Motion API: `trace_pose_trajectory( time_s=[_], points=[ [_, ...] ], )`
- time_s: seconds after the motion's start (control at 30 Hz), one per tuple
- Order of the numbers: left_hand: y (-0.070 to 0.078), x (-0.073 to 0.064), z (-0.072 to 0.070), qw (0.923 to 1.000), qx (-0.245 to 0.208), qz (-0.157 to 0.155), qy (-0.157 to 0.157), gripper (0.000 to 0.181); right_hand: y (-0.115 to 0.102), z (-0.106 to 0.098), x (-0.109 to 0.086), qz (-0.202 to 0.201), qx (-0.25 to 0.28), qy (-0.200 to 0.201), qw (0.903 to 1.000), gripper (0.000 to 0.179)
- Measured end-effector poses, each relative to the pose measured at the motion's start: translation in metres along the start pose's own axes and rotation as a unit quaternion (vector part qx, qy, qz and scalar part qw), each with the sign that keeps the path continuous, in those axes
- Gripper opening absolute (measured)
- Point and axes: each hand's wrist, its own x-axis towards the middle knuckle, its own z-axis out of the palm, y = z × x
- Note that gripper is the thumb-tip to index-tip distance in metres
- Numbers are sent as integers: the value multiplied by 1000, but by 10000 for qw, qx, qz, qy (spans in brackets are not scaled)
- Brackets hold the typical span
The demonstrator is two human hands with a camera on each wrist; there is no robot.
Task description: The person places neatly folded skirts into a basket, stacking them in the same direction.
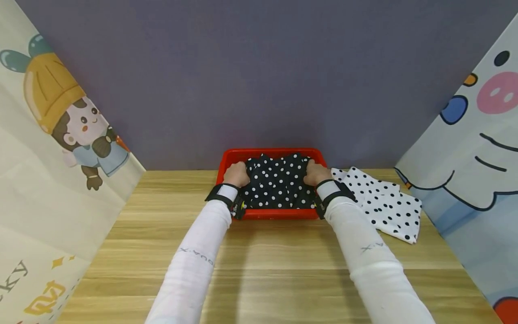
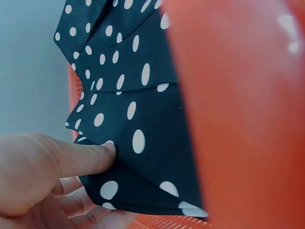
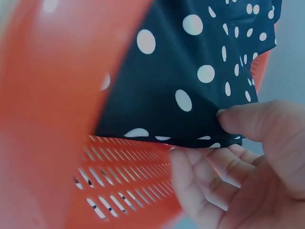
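A black cloth with white polka dots (image 1: 275, 182) lies spread within the red basket (image 1: 279, 215). At the cloth's left edge my left hand (image 1: 237, 174) pinches it, thumb on top and fingers beneath, as the left wrist view shows with the hand (image 2: 52, 176) close up. My right hand (image 1: 315, 173) holds the opposite edge; in the right wrist view this hand (image 3: 252, 157) has its thumb over the cloth (image 3: 190, 86) and its fingers under it. Both hands are inside the basket's rim. Slotted basket wall (image 3: 124, 162) shows below the cloth.
To the right of the basket, a white cloth with black dots (image 1: 388, 207) lies loosely folded on the wooden table (image 1: 283, 270). A grey wall (image 1: 267, 81) rises behind the basket. Printed cartoon sheets (image 1: 77, 117) border the table on both sides.
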Motion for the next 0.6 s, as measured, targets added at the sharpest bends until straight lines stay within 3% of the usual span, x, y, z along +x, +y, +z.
trace_pose_trajectory(
  time_s=[0.3, 0.6],
  points=[
    [2, -4, 0, 9998, 104, -59, -170, 25, -1, 6, 0, 81, 62, -26, 9999, 70],
    [-1, -3, 2, 9992, 246, -23, -329, 28, -1, 8, 1, -204, 4, -379, 9991, 64]
  ],
)
